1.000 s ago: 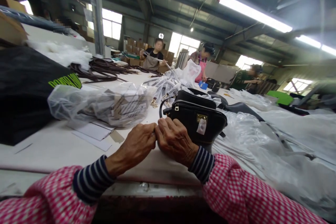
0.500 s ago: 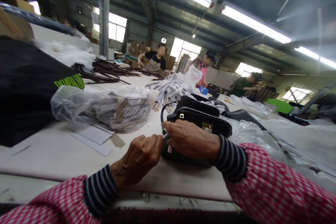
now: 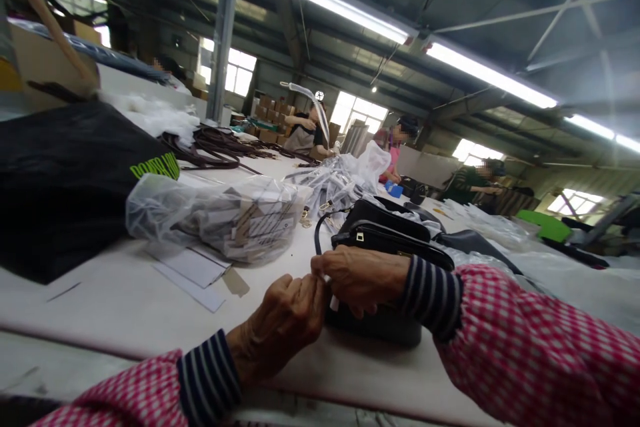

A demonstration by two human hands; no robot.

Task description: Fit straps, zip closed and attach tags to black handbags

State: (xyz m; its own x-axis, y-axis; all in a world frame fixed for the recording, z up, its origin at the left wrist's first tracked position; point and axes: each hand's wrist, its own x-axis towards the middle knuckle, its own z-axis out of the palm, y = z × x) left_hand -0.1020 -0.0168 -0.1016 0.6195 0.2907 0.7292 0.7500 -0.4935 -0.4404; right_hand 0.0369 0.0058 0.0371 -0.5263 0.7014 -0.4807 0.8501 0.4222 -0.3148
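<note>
A black handbag (image 3: 385,223) stands on the table in front of me, with a gold-coloured zip pull and a dark handle strap (image 3: 320,233) curving up at its left. My right hand (image 3: 367,280) is closed in front of the bag, fingertips pinched on a thin white strip (image 3: 335,304) whose end shows below the fingers. Pressed close to it, my left hand (image 3: 293,313) is also closed, with a sliver of the same white material between the two hands. The fingers hide most of the strip, and I cannot tell whether it touches the strap.
A clear plastic bag (image 3: 215,217) with wrapped contents lies left of the handbag, beside flat cards (image 3: 195,270). Further left is a black bag (image 3: 75,180) with green lettering. Wrapped straps (image 3: 340,177) and dark straps (image 3: 220,147) are piled behind. Co-workers stand across the table.
My left hand has come closer against my right, covering more of the white strip. The view has shifted. At the back, a wrapped strap is now raised in front of a co-worker.
</note>
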